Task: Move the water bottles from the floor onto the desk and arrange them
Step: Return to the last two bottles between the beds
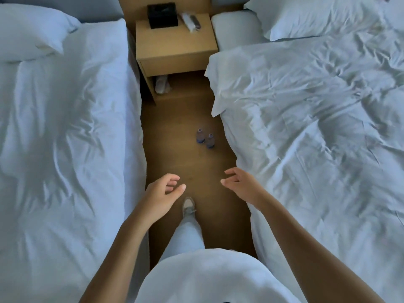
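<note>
Two small clear water bottles with blue caps stand upright side by side on the wooden floor, one (200, 135) slightly farther than the other (210, 141), close to the right bed. My left hand (162, 192) and my right hand (237, 183) hover in the air over the floor, well short of the bottles. Both hands have loosely curled fingers and hold nothing. A wooden bedside table (175, 43) stands at the far end of the aisle.
A narrow floor aisle runs between a white bed on the left (65, 138) and a white bed on the right (317, 127). A black box (162, 15) and remotes (191, 21) lie on the bedside table. My shoe (188, 207) is on the floor.
</note>
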Available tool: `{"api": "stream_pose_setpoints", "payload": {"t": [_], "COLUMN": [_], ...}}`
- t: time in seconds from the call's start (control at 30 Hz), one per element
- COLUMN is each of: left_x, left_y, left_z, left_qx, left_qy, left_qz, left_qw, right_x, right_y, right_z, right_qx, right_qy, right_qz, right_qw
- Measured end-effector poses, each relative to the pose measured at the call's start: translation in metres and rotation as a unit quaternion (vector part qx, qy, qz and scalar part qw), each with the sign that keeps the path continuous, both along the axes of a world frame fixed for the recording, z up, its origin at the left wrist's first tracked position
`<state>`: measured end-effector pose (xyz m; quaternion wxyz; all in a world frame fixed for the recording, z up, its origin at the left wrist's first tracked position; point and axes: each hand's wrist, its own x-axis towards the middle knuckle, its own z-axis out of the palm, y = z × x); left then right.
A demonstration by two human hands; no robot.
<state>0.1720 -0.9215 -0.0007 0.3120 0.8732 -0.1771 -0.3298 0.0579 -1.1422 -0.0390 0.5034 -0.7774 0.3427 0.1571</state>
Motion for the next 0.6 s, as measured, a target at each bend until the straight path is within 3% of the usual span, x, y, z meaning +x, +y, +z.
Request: {"api": "stream_pose_setpoints", "payload": {"t": [0.27,0.6], "left_x": [0.165,0.256], "left_y": [-0.077,-0.174], "left_z": [0.004,-0.046], "left_qx": [0.015,0.023], "left_qy": [-0.025,-0.031], "left_qz": [-0.058,-0.074], "left_qw": [0.998,0.997], "right_x": [0.125,0.228], "right_y": [-0.047,-0.133], "right_z": [0.002,-0.043], "right_qx": [0.003,-0.014], "right_qy": [0.000,0.021], "right_qz": [-0.057,-0.046], "right_qw": [0.998,0.999]}}
